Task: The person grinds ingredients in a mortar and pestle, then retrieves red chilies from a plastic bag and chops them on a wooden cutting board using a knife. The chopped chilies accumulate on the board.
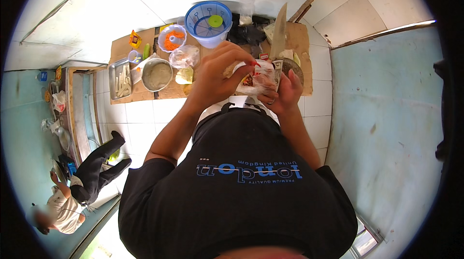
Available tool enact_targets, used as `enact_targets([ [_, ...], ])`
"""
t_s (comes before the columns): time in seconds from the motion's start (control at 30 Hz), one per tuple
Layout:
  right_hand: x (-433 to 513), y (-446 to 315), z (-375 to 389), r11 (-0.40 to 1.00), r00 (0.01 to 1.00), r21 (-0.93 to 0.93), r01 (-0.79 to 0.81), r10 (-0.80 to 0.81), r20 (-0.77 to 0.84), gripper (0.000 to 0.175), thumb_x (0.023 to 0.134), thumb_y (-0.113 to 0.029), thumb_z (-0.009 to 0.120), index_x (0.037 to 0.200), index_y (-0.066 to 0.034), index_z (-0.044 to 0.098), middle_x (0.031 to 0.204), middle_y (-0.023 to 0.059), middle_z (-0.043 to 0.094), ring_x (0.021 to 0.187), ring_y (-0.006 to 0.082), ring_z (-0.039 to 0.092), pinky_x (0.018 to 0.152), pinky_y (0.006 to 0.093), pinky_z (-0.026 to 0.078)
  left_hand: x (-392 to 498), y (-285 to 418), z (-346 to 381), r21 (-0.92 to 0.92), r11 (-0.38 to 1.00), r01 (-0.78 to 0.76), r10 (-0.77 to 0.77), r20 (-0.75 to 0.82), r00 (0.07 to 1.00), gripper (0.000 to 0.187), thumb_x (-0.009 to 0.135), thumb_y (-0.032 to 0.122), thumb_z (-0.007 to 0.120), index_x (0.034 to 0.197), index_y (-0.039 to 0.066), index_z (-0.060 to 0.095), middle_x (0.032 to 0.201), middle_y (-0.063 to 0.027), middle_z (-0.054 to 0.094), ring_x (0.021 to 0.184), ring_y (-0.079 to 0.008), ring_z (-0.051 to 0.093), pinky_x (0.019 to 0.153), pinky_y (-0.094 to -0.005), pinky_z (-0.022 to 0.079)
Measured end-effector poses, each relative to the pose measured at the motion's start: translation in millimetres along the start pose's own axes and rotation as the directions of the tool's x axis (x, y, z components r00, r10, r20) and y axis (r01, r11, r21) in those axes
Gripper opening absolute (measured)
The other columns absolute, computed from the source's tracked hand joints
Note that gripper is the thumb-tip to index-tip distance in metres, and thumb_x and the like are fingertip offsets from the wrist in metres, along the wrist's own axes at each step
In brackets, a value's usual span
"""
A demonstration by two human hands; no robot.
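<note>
My left hand (221,72) pinches a small red chili (257,64) between thumb and forefinger, above the mouth of a clear plastic bag (266,74). Red and dark pieces show inside the bag, too small to name. My right hand (288,94) holds the bag from below along with a large kitchen knife (279,36). The knife's riveted handle lies against the palm, and its broad blade points up and away from me. Behind that hand is a round dark board or stone (293,67), partly hidden.
On the cardboard-covered surface (143,96) stand a metal tray of pale strips (123,83), a pot of batter-like paste (156,75), a bowl of shredded orange food (174,40) and a blue basket (208,19). A black plastic bag (246,34) lies behind. Another person (65,204) is at far left.
</note>
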State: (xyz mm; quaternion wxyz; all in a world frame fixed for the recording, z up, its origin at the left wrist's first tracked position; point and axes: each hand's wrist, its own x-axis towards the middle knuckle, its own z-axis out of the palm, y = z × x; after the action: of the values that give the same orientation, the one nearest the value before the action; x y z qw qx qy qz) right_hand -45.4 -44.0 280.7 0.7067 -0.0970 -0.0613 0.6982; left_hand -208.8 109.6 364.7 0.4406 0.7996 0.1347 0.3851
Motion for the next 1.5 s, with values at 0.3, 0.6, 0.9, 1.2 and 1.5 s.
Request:
enact_targets([
  [0.3, -24, -3, -21, 0.993, 0.967, -0.061, 0.098, -0.110, -0.229, 0.056, 0.097, -0.056, 0.050, 0.134, -0.0138, 0.055, 0.081, 0.0033, 0.053, 0.054, 0.0100, 0.035, 0.053, 0.0286, 0.032, -30, -166, -10, -0.712, 0.574, 0.405, -0.725, -0.214, 0.654, 0.014, 0.092, 0.011, 0.071, 0.102, 0.002, 0.069, 0.091, -0.0029, 0.070, 0.081, -0.0089, 0.064, 0.071, -0.0248, 0.049],
  [0.6, -54, 2, -26, 0.983, 0.882, -0.096, 0.153, -0.180, -0.435, 0.057, 0.095, -0.060, 0.051, 0.126, -0.0127, 0.056, 0.076, -0.0014, 0.046, 0.052, 0.0088, 0.032, 0.053, 0.0277, 0.028, -189, -374, 45, -0.523, 0.176, 0.834, -0.984, -0.078, 0.159, 0.012, 0.080, 0.011, 0.073, 0.087, 0.002, 0.073, 0.076, -0.0042, 0.068, 0.069, -0.0138, 0.061, 0.065, -0.0295, 0.049],
  [0.9, -65, 23, -18, 0.971, 0.818, -0.100, 0.218, -0.238, -0.524, 0.059, 0.096, -0.061, 0.047, 0.130, -0.0142, 0.056, 0.076, -0.0009, 0.046, 0.053, 0.0087, 0.032, 0.054, 0.0283, 0.028, -221, -387, 61, 0.437, 0.555, 0.708, -0.600, -0.380, 0.704, 0.043, 0.081, 0.018, 0.072, 0.119, 0.001, 0.064, 0.108, -0.0215, 0.066, 0.105, -0.0402, 0.064, 0.095, -0.0472, 0.050],
  [1.2, -69, 32, -12, 0.970, 0.794, -0.056, 0.235, -0.225, -0.565, 0.057, 0.097, -0.059, 0.046, 0.134, -0.0170, 0.056, 0.077, 0.0019, 0.046, 0.054, 0.0103, 0.033, 0.055, 0.0303, 0.030, -221, -365, 59, 0.679, 0.566, 0.467, -0.714, 0.122, 0.689, 0.025, 0.089, 0.012, 0.061, 0.112, 0.006, 0.065, 0.123, -0.0165, 0.059, 0.119, -0.0367, 0.056, 0.096, -0.0501, 0.048],
  [1.5, -71, 38, -10, 0.970, 0.797, -0.052, 0.237, -0.225, -0.560, 0.054, 0.096, -0.057, 0.047, 0.133, -0.0179, 0.056, 0.078, 0.0043, 0.051, 0.054, 0.0111, 0.034, 0.055, 0.0312, 0.032, -193, -388, 77, 0.660, 0.715, 0.229, -0.491, 0.241, 0.837, 0.023, 0.090, 0.018, 0.064, 0.111, 0.008, 0.066, 0.134, -0.0205, 0.059, 0.117, -0.0417, 0.058, 0.096, -0.0502, 0.050],
])
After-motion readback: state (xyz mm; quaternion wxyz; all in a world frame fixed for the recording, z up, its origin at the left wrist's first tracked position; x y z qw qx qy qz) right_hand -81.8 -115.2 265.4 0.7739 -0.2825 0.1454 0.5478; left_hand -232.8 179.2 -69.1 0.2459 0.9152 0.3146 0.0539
